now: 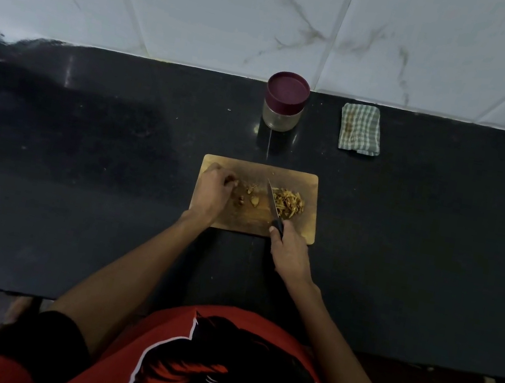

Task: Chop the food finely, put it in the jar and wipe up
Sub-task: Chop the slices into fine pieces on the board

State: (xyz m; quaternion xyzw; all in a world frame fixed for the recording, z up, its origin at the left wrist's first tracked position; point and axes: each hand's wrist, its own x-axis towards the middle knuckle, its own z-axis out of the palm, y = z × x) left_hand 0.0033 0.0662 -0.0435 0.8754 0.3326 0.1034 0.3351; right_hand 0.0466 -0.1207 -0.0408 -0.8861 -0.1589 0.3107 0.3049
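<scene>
- The black worktop [76,195] runs across the whole view, glossy, with a pale marbled wall [208,10] of tiles rising behind it.
- A wooden chopping board [304,230] lies flat near the middle of the worktop, its long side towards the person.
- The left hand [213,189] rests on the left part of the board, fingers curled down, the grip narrow around a small brown piece at the fingertips; exactly how the piece is pinched cannot be told.
- Just right of that hand lie a few unchopped pieces of food [248,195], scattered loosely on the board, some touching one another.
- The knife [273,201] stands between those pieces and the cut pile, its blade pointing away from the person and slightly left, the tip over the middle of the board.
- The right hand [290,247] holds the knife's dark handle at the board's near edge, the grip closed round it, thumb on the left side of the handle.
- Right of the blade sits the chopped food [289,202], a heap of pale thin slivers touching or almost touching the blade.
- Behind the board, well apart from it and near the wall, stands a clear jar [282,112], upright, with its maroon lid [288,88] on.
- Further right, near the jar, a folded green checked cloth [360,127] lies flat by the wall.
- At the bottom edge a red printed shirt [214,369] fills the foreground.
</scene>
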